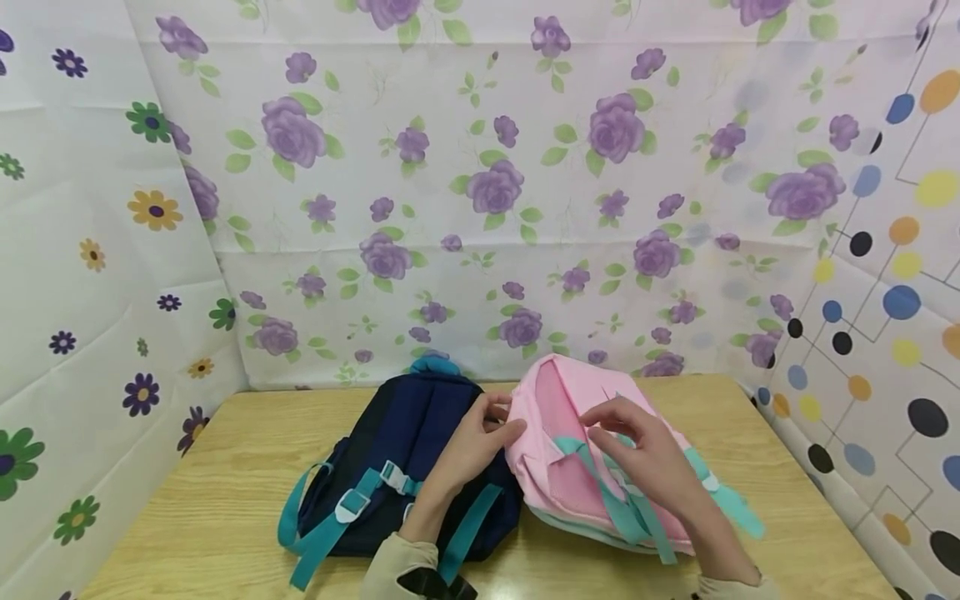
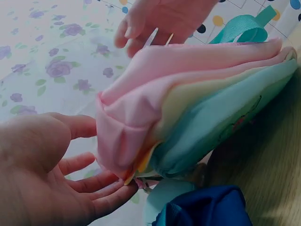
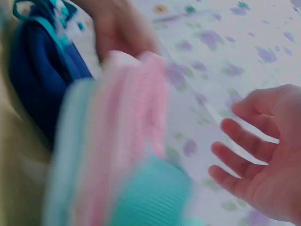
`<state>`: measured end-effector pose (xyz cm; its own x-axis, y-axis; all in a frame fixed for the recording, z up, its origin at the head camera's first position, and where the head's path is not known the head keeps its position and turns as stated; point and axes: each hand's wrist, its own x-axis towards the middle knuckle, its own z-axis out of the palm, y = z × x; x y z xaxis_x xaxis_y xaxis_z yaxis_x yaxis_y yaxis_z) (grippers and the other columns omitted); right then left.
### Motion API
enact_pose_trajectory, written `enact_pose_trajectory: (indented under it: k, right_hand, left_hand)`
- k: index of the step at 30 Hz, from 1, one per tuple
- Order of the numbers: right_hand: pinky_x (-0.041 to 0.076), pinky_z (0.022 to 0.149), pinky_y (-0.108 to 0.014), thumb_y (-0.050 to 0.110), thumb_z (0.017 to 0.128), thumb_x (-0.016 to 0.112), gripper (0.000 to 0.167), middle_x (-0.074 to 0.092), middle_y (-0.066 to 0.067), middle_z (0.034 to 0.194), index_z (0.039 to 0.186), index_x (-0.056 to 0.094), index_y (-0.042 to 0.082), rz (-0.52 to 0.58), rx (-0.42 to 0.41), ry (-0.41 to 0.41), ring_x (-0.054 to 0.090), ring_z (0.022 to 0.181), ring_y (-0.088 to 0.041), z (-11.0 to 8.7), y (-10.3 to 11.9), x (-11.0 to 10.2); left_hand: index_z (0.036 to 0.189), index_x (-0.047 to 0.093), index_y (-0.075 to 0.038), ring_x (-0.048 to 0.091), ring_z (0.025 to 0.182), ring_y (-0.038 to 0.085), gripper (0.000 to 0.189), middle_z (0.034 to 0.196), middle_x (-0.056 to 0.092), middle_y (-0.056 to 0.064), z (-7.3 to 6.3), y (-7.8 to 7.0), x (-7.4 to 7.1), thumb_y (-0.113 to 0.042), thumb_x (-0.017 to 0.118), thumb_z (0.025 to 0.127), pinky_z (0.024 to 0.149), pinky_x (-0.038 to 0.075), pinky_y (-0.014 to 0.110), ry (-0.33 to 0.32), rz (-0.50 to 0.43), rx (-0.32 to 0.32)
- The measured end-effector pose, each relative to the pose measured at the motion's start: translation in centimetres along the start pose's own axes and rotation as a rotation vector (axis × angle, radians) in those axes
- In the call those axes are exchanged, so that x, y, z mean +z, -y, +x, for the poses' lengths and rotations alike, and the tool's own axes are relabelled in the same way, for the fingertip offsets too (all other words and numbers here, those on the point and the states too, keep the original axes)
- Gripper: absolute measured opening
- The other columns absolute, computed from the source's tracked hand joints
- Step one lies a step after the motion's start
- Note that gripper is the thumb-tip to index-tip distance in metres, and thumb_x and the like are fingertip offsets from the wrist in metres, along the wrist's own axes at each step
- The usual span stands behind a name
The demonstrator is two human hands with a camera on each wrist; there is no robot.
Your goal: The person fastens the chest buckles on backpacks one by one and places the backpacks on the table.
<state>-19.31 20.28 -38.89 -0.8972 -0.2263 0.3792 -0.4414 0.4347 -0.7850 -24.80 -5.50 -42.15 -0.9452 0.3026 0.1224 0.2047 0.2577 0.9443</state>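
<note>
A pink backpack (image 1: 543,417) with teal straps (image 1: 637,508) lies strap side up on the table, its mint-green layer (image 2: 221,113) underneath. My left hand (image 1: 472,446) is at its left edge; in the left wrist view the thumb and fingers are spread at the pink end, fingertips touching its lower edge. Over the strap side hovers my right hand (image 1: 641,450), its fingers loosely bent and apart. The right wrist view shows this hand (image 3: 263,155) away from the bag, holding nothing. That view's bag is blurred.
A navy backpack (image 1: 420,408) with teal straps and pale buckles lies close against the pink one's left side. Both rest on a wooden table (image 1: 225,483). Floral sheeting (image 1: 450,208) hangs behind, with patterned sheets at both sides.
</note>
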Motion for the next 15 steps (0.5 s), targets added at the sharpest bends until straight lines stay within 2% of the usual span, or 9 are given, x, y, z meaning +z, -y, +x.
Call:
enact_pose_trajectory:
  k: [4, 7, 11, 15]
  right_hand:
    - [0.051, 0.097, -0.042, 0.032, 0.100, 0.060, 0.015, 0.067, 0.005, 0.115, 0.114, 0.066, 0.027, -0.115, 0.062, 0.015, 0.062, 0.115, -0.019, -0.2, -1.0, -2.3]
    - [0.047, 0.099, -0.052, 0.036, 0.100, 0.060, 0.024, 0.068, 0.001, 0.118, 0.118, 0.065, 0.023, -0.197, 0.107, 0.040, 0.061, 0.116, -0.025, -0.4, -1.8, -3.9]
    - [0.043, 0.098, -0.061, 0.038, 0.098, 0.062, 0.035, 0.064, -0.005, 0.128, 0.127, 0.062, 0.017, -0.254, 0.156, 0.143, 0.055, 0.125, -0.035, -1.0, -3.1, -6.1]
    - [0.045, 0.096, -0.063, 0.039, 0.094, 0.067, 0.047, 0.059, -0.012, 0.134, 0.133, 0.058, 0.014, -0.293, 0.217, 0.249, 0.049, 0.129, -0.045, -1.6, -4.4, -7.7]
  left_hand:
    - [0.142, 0.046, -0.015, 0.062, 0.096, 0.020, 0.051, 0.119, 0.057, 0.016, 0.0, 0.5, 0.1, -0.032, 0.062, 0.097, 0.084, 0.052, 0.033, 0.045, 0.021, -0.011]
    - [0.142, 0.047, -0.015, 0.061, 0.095, 0.021, 0.048, 0.120, 0.057, 0.016, 0.0, 0.7, 0.1, -0.031, 0.059, 0.099, 0.083, 0.051, 0.034, 0.063, 0.048, -0.010]
    - [0.141, 0.047, -0.012, 0.060, 0.092, 0.020, 0.047, 0.118, 0.056, 0.017, -0.1, 1.0, 0.4, -0.032, 0.057, 0.099, 0.080, 0.050, 0.033, 0.069, 0.062, -0.012]
    - [0.143, 0.044, -0.008, 0.058, 0.089, 0.019, 0.053, 0.115, 0.054, 0.016, -0.1, 1.3, 1.2, -0.034, 0.058, 0.099, 0.078, 0.049, 0.032, 0.094, 0.069, -0.029]
